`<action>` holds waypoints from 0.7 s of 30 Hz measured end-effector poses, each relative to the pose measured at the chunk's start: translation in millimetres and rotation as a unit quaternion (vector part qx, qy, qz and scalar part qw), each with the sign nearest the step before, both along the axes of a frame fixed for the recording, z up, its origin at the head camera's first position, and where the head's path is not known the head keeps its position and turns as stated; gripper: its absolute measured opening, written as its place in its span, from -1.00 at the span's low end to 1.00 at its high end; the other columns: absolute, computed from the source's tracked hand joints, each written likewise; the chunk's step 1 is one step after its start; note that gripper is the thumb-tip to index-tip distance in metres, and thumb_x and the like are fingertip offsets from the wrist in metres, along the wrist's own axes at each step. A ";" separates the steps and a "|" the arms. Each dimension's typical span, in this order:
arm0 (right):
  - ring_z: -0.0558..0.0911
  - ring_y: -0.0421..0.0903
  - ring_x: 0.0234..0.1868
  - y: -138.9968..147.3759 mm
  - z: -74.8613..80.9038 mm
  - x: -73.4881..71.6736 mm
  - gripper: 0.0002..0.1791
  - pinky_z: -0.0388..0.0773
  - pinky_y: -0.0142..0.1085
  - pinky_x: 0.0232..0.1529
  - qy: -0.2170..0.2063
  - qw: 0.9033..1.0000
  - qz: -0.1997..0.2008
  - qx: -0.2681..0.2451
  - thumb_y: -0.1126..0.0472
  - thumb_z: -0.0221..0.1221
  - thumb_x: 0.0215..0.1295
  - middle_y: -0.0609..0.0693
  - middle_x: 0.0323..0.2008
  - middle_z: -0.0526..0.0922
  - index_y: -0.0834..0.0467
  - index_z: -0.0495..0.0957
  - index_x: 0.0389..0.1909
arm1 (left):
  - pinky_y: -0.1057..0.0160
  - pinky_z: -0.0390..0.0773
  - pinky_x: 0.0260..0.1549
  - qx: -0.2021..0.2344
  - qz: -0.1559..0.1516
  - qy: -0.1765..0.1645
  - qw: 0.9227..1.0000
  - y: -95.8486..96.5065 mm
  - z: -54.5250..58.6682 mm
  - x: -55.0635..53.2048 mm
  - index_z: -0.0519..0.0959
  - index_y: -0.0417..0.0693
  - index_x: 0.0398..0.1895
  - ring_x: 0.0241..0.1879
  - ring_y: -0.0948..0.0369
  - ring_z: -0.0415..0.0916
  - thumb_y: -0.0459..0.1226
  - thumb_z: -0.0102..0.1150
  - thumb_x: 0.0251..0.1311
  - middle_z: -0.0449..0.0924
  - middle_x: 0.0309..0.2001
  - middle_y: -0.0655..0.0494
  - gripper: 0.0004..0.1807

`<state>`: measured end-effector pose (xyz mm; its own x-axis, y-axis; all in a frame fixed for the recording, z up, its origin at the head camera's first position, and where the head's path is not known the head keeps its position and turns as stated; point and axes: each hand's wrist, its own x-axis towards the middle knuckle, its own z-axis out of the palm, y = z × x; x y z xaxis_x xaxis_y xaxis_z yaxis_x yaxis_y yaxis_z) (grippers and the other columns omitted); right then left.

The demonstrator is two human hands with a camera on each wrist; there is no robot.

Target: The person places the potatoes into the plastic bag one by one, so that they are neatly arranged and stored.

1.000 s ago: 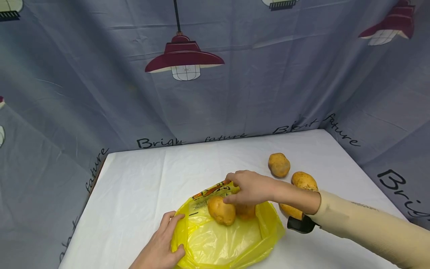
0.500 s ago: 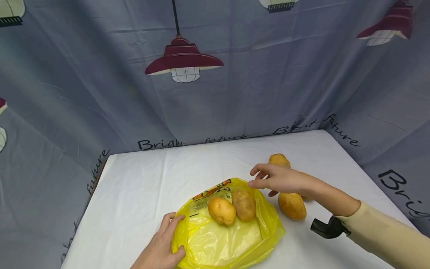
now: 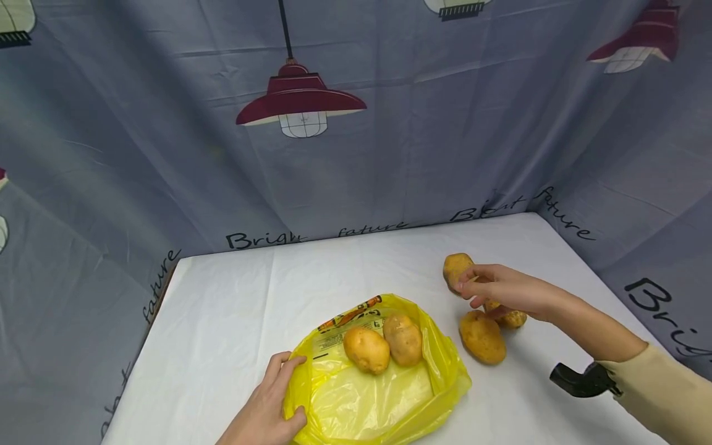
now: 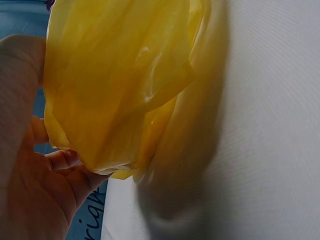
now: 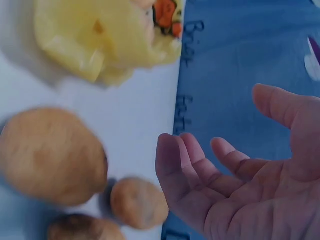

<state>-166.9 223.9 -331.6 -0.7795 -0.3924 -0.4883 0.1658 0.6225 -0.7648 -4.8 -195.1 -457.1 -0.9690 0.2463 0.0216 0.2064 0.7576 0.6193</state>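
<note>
A yellow plastic bag (image 3: 378,408) lies with its mouth spread on the table, two potatoes (image 3: 366,351) side by side inside it. My left hand (image 3: 269,398) holds the bag's left rim, fingers and thumb on the plastic; the left wrist view shows them around the bag's edge (image 4: 115,90). Over the loose potatoes to the right hovers my right hand (image 3: 508,292), fingers loosely bent and holding nothing. Below it is a nearer potato (image 3: 483,339); another potato (image 3: 514,319) is partly hidden beneath the hand. A farther potato (image 3: 456,269) shows just past its fingertips.
A white cloth (image 3: 222,321) covers the table, and a grey printed curtain (image 3: 356,167) hangs behind and along both sides. A black curved piece (image 3: 581,380) juts from the right sleeve. In the right wrist view, a potato (image 5: 52,155) looms large beside the palm.
My right hand has let go of a potato inside the bag and moved right, out over the loose potatoes. The left hand has stayed at the bag's rim.
</note>
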 end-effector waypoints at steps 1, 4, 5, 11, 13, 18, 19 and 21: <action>0.56 0.13 0.07 5.6 -1.3 -0.4 -0.42 0.59 0.03 0.01 -0.001 1.000 -0.005 0.003 -0.11 0.15 0.42 0.18 0.09 0.51 0.28 0.40 0.18 | 0.21 0.52 -0.14 0.001 0.000 -0.002 1.000 0.1 0.2 -0.1 0.39 -0.06 0.30 -0.05 0.18 0.44 -0.31 0.25 -0.11 0.21 0.20 0.21 -0.26; 0.55 0.13 0.06 23.7 -4.5 -2.3 -0.40 0.58 0.03 0.02 -0.003 1.000 -0.017 0.009 -0.14 0.11 0.44 0.18 0.05 0.54 0.29 0.40 0.18 | 0.23 0.52 -0.15 0.003 0.001 -0.006 1.000 0.3 0.9 -0.2 0.39 -0.06 0.30 -0.05 0.18 0.44 -0.31 0.23 -0.11 0.21 0.20 0.22 -0.26; 0.55 0.13 0.05 30.1 -5.4 -3.2 -0.37 0.58 0.03 0.03 -0.003 1.000 -0.022 0.012 -0.16 0.10 0.45 0.18 0.04 0.54 0.30 0.39 0.20 | 0.23 0.51 -0.15 0.003 0.001 -0.007 1.000 0.2 1.0 -0.2 0.39 -0.06 0.30 -0.06 0.18 0.44 -0.31 0.23 -0.11 0.21 0.20 0.22 -0.26; 0.52 0.22 0.13 67.3 -16.2 -13.3 -0.17 0.58 0.07 0.02 -0.013 0.998 -0.052 0.042 -0.27 -0.02 0.48 0.29 0.14 0.47 0.41 0.26 0.34 | 0.24 0.52 -0.16 0.005 0.001 0.000 1.000 -0.6 0.5 -0.1 0.40 -0.06 0.30 -0.07 0.19 0.45 -0.31 0.24 -0.11 0.21 0.19 0.22 -0.26; 0.51 0.25 0.16 80.7 -21.2 -17.1 -0.10 0.59 0.05 0.01 -0.023 0.996 -0.067 0.055 -0.31 -0.05 0.47 0.36 0.18 0.44 0.44 0.20 0.38 | 0.23 0.52 -0.16 0.005 0.000 0.001 1.000 -0.9 0.5 -0.3 0.39 -0.06 0.30 -0.07 0.19 0.45 -0.31 0.24 -0.11 0.22 0.20 0.21 -0.26; 0.51 0.26 0.14 116.3 -34.8 -23.1 0.04 0.59 0.00 0.00 -0.046 0.992 -0.095 0.071 -0.34 -0.11 0.48 0.49 0.22 0.36 0.54 -0.08 0.43 | 0.23 0.52 -0.15 0.006 -0.002 -0.008 1.000 -1.3 0.8 -0.1 0.38 -0.06 0.30 -0.06 0.18 0.44 -0.31 0.24 -0.10 0.21 0.20 0.21 -0.26; 0.51 0.26 0.13 123.2 -37.4 -24.3 0.06 0.59 0.00 0.00 -0.050 0.991 -0.098 0.073 -0.34 -0.13 0.48 0.50 0.22 0.35 0.56 -0.12 0.43 | 0.23 0.52 -0.15 0.007 -0.002 -0.007 1.000 -1.3 0.7 -0.1 0.38 -0.06 0.30 -0.05 0.18 0.44 -0.32 0.24 -0.11 0.21 0.20 0.21 -0.26; 0.52 0.24 0.12 134.7 -43.3 -26.5 0.09 0.59 -0.01 -0.01 -0.056 0.990 -0.108 0.075 -0.35 -0.13 0.47 0.50 0.21 0.34 0.57 -0.19 0.44 | 0.22 0.52 -0.15 0.007 -0.001 -0.004 1.000 -1.4 0.3 -0.1 0.39 -0.05 0.30 -0.05 0.18 0.44 -0.32 0.25 -0.11 0.21 0.20 0.21 -0.26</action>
<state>-193.4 358.6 -374.9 -0.7741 -0.1395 -0.6174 0.3860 0.6691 -0.6351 -4.9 -196.5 -456.7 -0.9686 0.2480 0.0184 0.2035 0.7479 0.6319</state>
